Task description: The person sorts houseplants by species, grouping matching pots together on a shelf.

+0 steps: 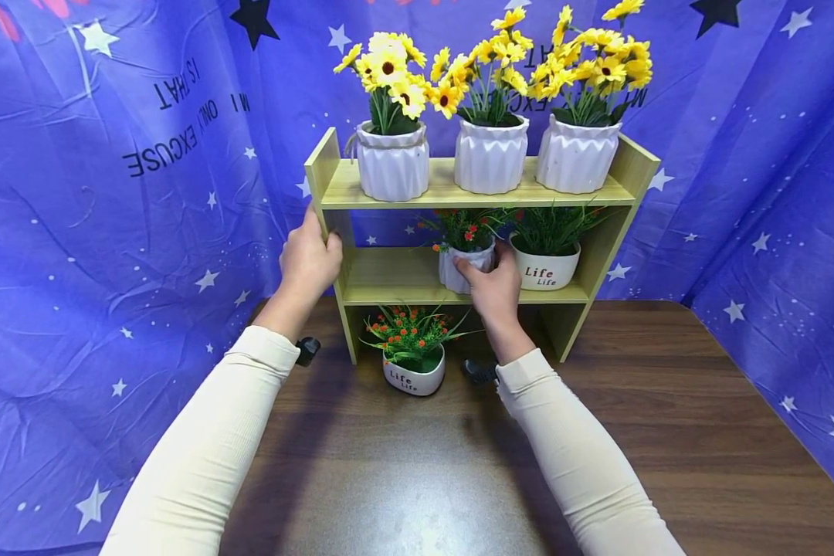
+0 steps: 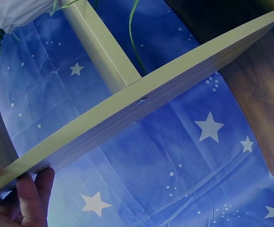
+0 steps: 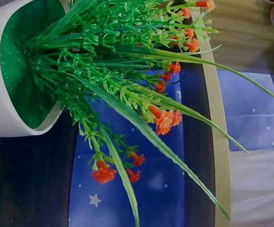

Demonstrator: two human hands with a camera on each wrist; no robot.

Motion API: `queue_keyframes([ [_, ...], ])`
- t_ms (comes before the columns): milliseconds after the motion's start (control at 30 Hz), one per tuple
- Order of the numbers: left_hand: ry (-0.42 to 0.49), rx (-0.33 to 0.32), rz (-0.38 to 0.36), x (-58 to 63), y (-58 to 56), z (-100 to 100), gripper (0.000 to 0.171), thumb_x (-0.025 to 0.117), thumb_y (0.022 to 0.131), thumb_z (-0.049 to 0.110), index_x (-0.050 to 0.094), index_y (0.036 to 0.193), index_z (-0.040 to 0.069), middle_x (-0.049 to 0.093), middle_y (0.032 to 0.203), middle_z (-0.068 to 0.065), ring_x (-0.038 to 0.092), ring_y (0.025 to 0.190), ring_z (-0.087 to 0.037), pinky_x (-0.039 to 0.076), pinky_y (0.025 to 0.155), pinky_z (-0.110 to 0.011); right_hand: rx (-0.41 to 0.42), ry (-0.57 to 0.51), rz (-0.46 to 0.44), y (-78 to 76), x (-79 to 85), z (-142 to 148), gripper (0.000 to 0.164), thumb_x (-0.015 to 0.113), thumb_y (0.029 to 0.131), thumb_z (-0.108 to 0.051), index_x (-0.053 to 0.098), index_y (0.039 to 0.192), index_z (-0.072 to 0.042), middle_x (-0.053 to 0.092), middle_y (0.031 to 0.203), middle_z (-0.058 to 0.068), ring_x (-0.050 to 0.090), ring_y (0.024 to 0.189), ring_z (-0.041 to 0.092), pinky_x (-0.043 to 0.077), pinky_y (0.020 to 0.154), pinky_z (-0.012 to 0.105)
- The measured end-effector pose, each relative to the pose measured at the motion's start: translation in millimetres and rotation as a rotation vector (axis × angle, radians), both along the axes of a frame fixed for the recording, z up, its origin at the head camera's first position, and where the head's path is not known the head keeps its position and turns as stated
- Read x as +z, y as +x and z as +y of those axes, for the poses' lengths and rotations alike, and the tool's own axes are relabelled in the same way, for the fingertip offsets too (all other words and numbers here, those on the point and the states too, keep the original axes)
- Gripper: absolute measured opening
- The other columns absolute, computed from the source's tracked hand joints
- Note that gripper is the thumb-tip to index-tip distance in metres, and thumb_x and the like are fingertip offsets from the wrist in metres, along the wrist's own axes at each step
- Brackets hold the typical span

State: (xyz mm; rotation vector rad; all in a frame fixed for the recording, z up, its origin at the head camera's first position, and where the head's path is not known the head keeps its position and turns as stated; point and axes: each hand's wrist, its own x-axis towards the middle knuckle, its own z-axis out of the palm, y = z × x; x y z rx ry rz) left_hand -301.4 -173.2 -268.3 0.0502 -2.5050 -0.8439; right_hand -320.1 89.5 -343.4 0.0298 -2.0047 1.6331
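Note:
My left hand (image 1: pixel 310 259) grips the left side panel of a wooden shelf rack (image 1: pixel 389 274); the left wrist view shows the fingers (image 2: pixel 30 198) curled round that board's edge. On the middle shelf, my right hand (image 1: pixel 495 292) holds a small white ribbed flowerpot (image 1: pixel 452 274) with red flowers, thumb in front and fingers at its right side. Just right of it stands a white "Life" planter (image 1: pixel 545 272) of green grass. Below, a "Life" planter (image 1: pixel 417 380) with orange-red flowers sits on the table; its leaves fill the right wrist view.
Three white pots (image 1: pixel 392 170) of yellow flowers line the top shelf. A dark wooden table (image 1: pixel 667 401) carries the rack, and a blue star-printed curtain (image 1: pixel 201 193) hangs behind and at both sides. Long grass blades stick out from the lower planter beneath my right hand.

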Motion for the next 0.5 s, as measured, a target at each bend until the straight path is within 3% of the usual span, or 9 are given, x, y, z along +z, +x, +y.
queue_keyframes([
  [300,0.001,0.003,0.002,1.0,-0.4,1,0.048,0.050,0.096,0.021,0.042,0.143,0.013,0.063,0.121,-0.027,0.060,0.110,-0.050,0.044,0.083,-0.064,0.028,0.050,-0.006,15.6,-3.4,3,0.074,0.081,0.082,-0.020,0.044,0.142,-0.001,0.054,0.137,0.015,0.049,0.128,0.024,0.035,0.107,0.036],
  [500,-0.002,0.002,-0.002,1.1,0.0,1,0.047,0.050,0.096,0.021,0.042,0.142,0.013,0.064,0.120,-0.027,0.060,0.109,-0.051,0.044,0.083,-0.064,0.019,0.023,0.024,41.2,-12.9,8,0.072,0.081,0.082,-0.022,0.045,0.140,0.002,0.050,0.141,0.020,0.046,0.132,0.030,0.037,0.106,0.047],
])
